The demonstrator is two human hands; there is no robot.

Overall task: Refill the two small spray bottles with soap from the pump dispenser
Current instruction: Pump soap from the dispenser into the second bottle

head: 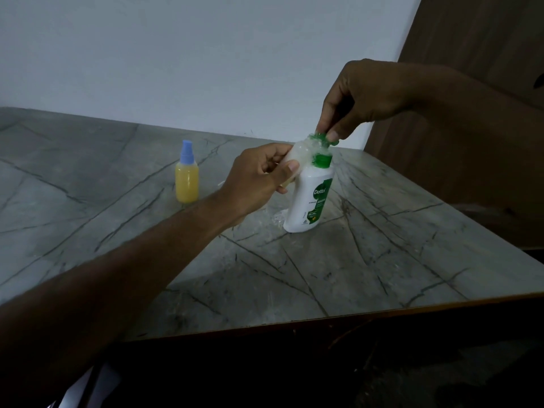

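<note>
Grey veined marble tabletop [338, 260] carries our white green-capped pump dispenser [309, 198]; right hand [365, 95] pinches its pump head, left hand [259, 178] grips a small clear foamy bottle [298, 156] (slippery, so hold low); yellow-filled blue-capped spray bottle [186, 175] stands apart.

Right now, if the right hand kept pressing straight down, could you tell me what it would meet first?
The right hand already pinches the green pump head; straight below is the white soap dispenser, standing on the table.
</note>
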